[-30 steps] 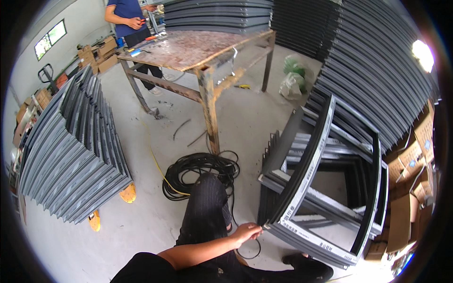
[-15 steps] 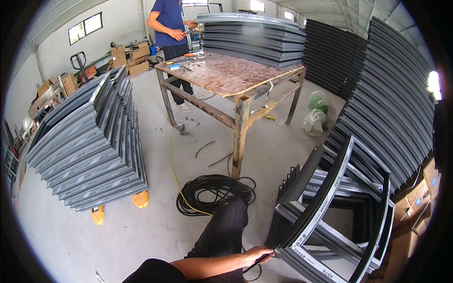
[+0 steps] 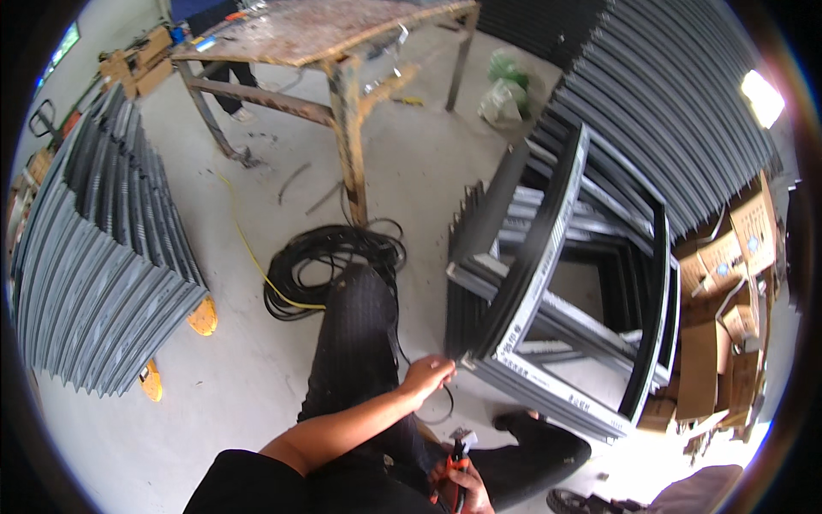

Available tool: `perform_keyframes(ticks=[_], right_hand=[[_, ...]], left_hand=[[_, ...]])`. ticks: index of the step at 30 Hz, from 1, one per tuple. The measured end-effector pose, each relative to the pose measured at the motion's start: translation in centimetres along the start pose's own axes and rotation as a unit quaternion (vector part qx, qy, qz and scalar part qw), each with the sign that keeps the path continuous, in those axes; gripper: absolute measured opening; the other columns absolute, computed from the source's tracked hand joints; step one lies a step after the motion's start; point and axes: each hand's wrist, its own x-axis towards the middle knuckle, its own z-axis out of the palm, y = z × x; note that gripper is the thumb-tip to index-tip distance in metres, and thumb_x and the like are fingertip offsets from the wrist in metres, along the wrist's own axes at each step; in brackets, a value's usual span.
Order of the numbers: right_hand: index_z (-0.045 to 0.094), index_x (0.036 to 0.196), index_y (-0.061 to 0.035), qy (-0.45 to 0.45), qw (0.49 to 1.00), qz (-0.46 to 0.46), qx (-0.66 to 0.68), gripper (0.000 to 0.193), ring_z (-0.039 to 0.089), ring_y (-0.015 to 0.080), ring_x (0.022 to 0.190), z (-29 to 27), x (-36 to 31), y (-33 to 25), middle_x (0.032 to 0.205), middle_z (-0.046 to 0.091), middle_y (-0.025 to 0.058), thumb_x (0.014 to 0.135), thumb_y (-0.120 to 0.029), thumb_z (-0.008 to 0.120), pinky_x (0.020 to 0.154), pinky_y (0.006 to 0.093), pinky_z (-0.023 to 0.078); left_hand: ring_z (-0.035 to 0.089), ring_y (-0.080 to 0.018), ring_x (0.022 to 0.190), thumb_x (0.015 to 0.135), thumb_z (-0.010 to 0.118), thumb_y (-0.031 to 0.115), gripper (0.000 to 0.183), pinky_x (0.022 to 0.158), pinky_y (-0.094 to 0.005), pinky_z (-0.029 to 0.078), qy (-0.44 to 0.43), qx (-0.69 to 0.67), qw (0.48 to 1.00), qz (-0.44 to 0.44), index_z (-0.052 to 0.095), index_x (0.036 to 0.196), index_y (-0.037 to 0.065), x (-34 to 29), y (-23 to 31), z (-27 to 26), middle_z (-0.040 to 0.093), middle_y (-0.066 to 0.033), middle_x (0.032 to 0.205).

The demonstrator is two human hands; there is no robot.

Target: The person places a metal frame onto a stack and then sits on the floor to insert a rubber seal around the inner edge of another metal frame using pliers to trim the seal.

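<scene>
My left hand (image 3: 428, 377) is closed in a pinch at the near left corner of a dark grey metal frame (image 3: 531, 300). A thin black cord (image 3: 448, 408) hangs in a loop below that hand and seems to run through its fingers. Low in the view, my right hand (image 3: 473, 487) grips cutting pliers (image 3: 459, 458) with red-orange handles, jaws pointing up. The frame leans on a stack of similar ones, with pale printed film along its edges. Beyond my bent knee lies a coil of black cord (image 3: 295, 295) on the floor.
A wooden-topped table (image 3: 282, 34) on rusty metal legs stands ahead, with another person behind it. Stacked frames (image 3: 94, 283) rest on a yellow-forked pallet jack (image 3: 203, 317) at left. More frames (image 3: 676, 103) and cardboard boxes (image 3: 711, 360) line the right. A yellow cable (image 3: 248, 248) crosses the floor.
The view has tipped down and turned right. My right hand with the pliers has come into sight. My left hand remains by the frame's corner.
</scene>
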Motion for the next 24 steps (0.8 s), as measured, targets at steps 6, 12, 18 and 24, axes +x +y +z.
perform_keyframes(ticks=[6,12,18,24], right_hand=[[0.039,0.135,-0.0108,0.060,0.997,0.037,0.022,0.056,0.057,0.0321,0.100,-0.2,0.2,-1.6,0.103,0.059,0.0175,0.082,-0.002,0.056,0.092,0.0495,0.044],[0.046,0.127,-0.0011,0.076,0.984,0.015,-0.159,0.045,0.061,0.0231,0.082,0.7,1.8,-5.5,0.088,0.062,0.0111,0.084,0.000,0.059,0.076,0.0308,0.048],[0.055,0.109,-0.0005,0.079,0.762,-0.150,-0.625,0.038,0.060,0.0330,0.074,1.7,7.7,-8.7,0.082,0.061,0.0142,0.078,-0.018,0.069,0.070,0.0361,0.048],[0.055,0.120,-0.0036,0.043,0.693,-0.166,-0.700,0.048,0.060,0.0328,0.083,2.1,10.7,-10.5,0.090,0.061,0.0176,0.076,-0.018,0.069,0.074,0.0368,0.047]], left_hand=[[0.052,-0.0048,0.066,0.092,0.058,0.020,0.018,0.058,-0.0196,0.040,0.037,0.057,0.997,0.028,0.062,0.089,0.003,-0.1,-0.7,-0.7,0.060,0.0004,0.078],[0.048,-0.0056,0.057,0.087,0.059,0.022,0.022,0.053,-0.0230,0.037,0.042,0.013,0.999,0.028,0.062,0.078,0.003,-0.6,0.0,-0.1,0.055,0.0016,0.064],[0.050,-0.0088,0.059,0.088,0.058,0.021,0.021,0.054,-0.0259,0.039,0.043,0.076,0.995,0.046,0.062,0.080,0.002,-0.9,1.2,-0.5,0.054,-0.0002,0.064],[0.057,-0.0295,0.065,0.083,0.059,0.017,0.014,0.060,-0.0401,0.044,0.092,0.326,0.911,0.235,0.061,0.079,0.003,-2.2,3.9,0.0,0.059,-0.0115,0.071]])
